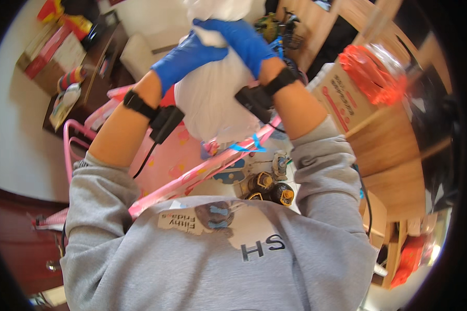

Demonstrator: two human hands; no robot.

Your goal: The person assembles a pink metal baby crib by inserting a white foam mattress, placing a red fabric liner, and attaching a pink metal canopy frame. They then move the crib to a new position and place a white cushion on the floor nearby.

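In front of me, at the top of the view, hangs a bulging white bundle of thin, creased material point(213, 101). It is pinched narrow where my hands are and swells out above and below them. My left hand point(192, 58), in a blue glove, is closed round the narrow part from the left. From the right, my right hand point(242, 42), also blue-gloved, grips the same part, its fingers reaching over to meet the left hand. The bundle's lower end hangs over a pink tubular frame point(192, 179), near a blue strip point(249, 145).
A pink patterned sheet point(163, 160) spans the frame. Several dark containers with yellow-orange tops point(282, 194) stand on the floor beyond. At right is a wooden surface point(384, 137) with a cardboard box point(340, 98) and a red plastic bag point(371, 75). Stacked boxes point(54, 57) are at left.
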